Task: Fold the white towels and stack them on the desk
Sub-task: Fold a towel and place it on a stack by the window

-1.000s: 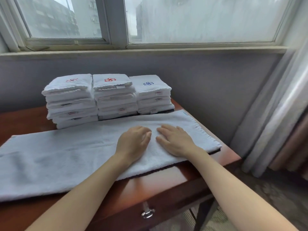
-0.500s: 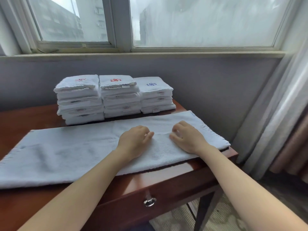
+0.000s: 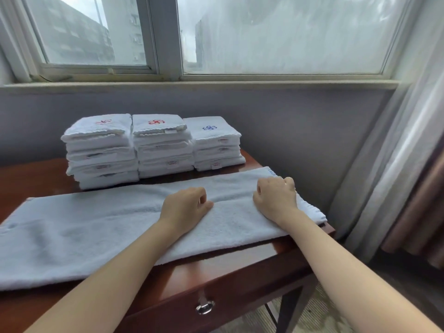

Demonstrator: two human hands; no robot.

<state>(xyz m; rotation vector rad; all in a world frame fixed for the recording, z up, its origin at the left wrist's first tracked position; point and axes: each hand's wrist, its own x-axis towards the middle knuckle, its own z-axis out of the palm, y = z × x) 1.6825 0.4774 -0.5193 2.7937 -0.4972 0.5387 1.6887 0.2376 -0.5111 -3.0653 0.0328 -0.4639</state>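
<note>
Towel [image 3: 96, 231] lies as a long strip along the desk's [image 3: 216, 272] front edge, before three finished stacks [image 3: 158, 145]. Our left hand [image 3: 186, 207], curled and holding nothing, anchors its middle. Our right hand [image 3: 276, 198] curls at the right end, likely to fold it over, though we cannot tell if it grips.

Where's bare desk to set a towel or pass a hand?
Free: wood left of the stacks, back to the desk's rear edge; a narrow strip between the flat towel and the front edge. Crowded: three stacks packed side by side, thin gap to the flat towel, left hand and right hand on it.
</note>
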